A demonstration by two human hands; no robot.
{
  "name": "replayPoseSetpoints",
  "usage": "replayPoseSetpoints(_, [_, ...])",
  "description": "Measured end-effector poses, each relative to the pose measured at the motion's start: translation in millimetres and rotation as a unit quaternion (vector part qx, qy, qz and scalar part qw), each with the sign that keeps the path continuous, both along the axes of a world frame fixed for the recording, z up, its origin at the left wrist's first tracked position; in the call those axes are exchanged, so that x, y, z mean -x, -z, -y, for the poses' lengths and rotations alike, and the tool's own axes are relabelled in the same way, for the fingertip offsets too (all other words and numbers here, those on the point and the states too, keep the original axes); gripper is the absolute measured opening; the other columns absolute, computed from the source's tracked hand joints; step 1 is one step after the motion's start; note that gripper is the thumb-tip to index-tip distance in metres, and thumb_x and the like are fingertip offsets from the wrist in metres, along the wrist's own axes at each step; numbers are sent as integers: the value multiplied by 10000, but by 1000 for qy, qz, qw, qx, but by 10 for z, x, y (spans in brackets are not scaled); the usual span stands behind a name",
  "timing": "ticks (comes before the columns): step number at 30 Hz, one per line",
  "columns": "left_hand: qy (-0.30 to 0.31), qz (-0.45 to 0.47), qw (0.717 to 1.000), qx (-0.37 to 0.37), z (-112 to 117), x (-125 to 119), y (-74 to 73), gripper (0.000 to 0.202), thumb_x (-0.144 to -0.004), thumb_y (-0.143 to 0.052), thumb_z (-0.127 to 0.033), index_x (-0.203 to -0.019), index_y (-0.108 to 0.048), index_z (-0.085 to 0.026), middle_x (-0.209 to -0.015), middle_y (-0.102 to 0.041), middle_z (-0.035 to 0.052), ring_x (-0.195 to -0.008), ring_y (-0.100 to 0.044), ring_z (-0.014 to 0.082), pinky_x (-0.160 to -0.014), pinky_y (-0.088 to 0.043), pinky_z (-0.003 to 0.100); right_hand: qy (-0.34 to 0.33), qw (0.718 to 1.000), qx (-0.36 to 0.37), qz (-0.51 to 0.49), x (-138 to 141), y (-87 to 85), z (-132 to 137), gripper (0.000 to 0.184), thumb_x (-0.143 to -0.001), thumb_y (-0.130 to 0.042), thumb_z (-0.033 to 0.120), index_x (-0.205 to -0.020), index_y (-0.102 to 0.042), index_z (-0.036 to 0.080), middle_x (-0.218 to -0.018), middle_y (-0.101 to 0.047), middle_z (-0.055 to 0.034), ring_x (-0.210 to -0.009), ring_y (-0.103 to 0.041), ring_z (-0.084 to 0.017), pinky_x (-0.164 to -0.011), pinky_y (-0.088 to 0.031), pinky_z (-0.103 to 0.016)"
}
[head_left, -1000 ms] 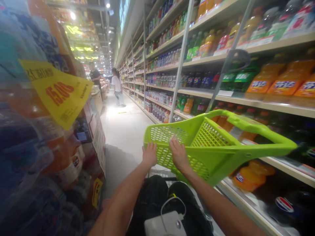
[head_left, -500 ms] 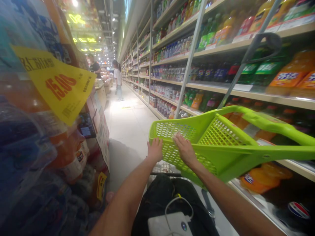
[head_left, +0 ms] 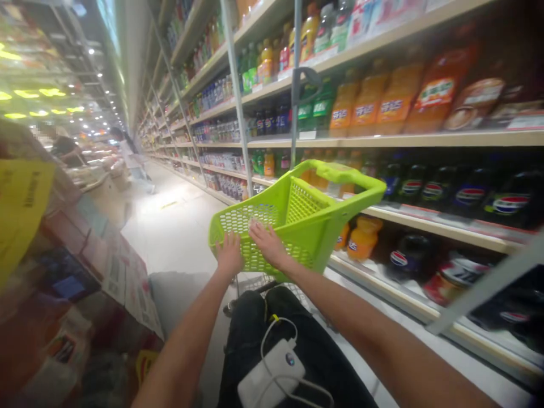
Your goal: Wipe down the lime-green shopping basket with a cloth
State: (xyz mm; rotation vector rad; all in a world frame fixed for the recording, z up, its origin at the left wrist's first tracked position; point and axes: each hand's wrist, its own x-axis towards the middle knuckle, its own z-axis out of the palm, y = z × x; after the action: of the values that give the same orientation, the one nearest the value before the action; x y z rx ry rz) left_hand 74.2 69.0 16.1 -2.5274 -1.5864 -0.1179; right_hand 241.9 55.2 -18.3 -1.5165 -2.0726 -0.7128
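Note:
A bright green plastic shopping cart (head_left: 314,243) stands in front of me, turned sideways, its handle toward the shelves on the right. My left hand (head_left: 230,256) is hooked over its near rim close to the left corner, fingers bent over the edge. A little farther right, my right hand (head_left: 270,246) holds the same rim, its fingers reaching over into the basket. The undersides of both hands are hidden. On my lap lies a white power bank (head_left: 272,375) with a white cable (head_left: 262,334).
Shelves (head_left: 425,141) of soft drink bottles line the right side. Boxes (head_left: 114,277) and a yellow price sign (head_left: 21,204) crowd the left. A pale aisle floor (head_left: 170,232) runs ahead, where a person (head_left: 131,158) walks; another person (head_left: 63,150) stands farther left.
My view has swung right, showing more of the shelves. The cart has turned and sits farther left in view, its handle now fully visible. Both hands remain on its rim.

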Motion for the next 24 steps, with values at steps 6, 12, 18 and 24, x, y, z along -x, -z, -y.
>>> replayPoseSetpoints(6, [13,-16,999,29,-2,-137,23,742,-729,-495,-292,-1392,-176,-199,-1493,-160,72,-1365,-137,231,-1058,-176,557,81,997,0,-9,-700,-227,407,486,-824,-353,36,-1280,-451,175,-1373,-413,-91,-1296,-318,-229,-1040,-204,-513])
replayPoseSetpoints(12, [6,-26,999,29,33,-243,-31,717,-742,-485,-298,-1389,-197,-181,-1494,-148,91,-1367,-128,248,-1057,-161,569,158,984,-57,-58,-1075,-270,620,530,-803,-350,17,-1308,-416,161,-1382,-393,-115,-1313,-284,-227,-1045,-163,-528])
replayPoseSetpoints(18, [45,-36,998,33,131,-413,-63,728,-752,-462,-323,-1399,-164,-172,-1496,-135,75,-1371,-104,244,-1068,-149,558,71,997,-23,-9,-559,-149,390,471,-824,-362,42,-1266,-469,162,-1370,-417,-88,-1290,-330,-222,-1039,-237,-472])
replayPoseSetpoints(24, [41,-23,998,32,132,-451,-69,732,-752,-467,-313,-1402,-154,-184,-1501,-112,70,-1373,-86,239,-1077,-152,530,129,990,-45,-38,-989,-362,648,509,-818,-348,25,-1296,-432,177,-1376,-409,-92,-1307,-299,-210,-1058,-160,-496])
